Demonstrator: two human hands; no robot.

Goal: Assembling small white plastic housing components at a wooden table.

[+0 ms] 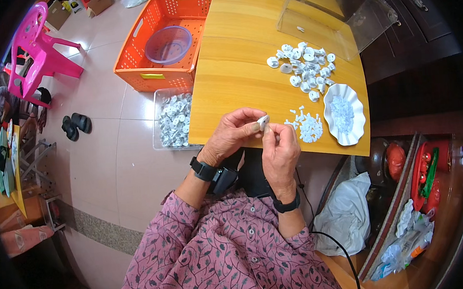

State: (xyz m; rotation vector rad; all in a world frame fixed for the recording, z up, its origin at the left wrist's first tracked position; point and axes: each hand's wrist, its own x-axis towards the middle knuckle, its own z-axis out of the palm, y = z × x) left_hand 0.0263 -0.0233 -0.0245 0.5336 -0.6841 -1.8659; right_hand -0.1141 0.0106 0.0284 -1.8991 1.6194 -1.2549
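Observation:
Over the near edge of the yellow wooden table [228,86], my left hand [235,129] pinches a small round white plastic part [263,122] between thumb and fingers. My right hand [280,149] meets it there, its thumb and index finger pressed together against the part's lower side; whether a smaller piece sits in that pinch is hidden. Just right of my hands lies a small heap of pale blue-white plastic pegs [310,128]. More such pieces [341,114] fill a white scalloped dish [359,116]. Farther back is a loose pile of white plastic parts [308,68].
A clear plastic box [335,16] stands at the table's far right. Left of the table are an orange crate [131,60] holding a purple bowl [168,44], and a clear bin [156,133] of white parts [175,118]. A black cable [339,244] runs beside my right arm.

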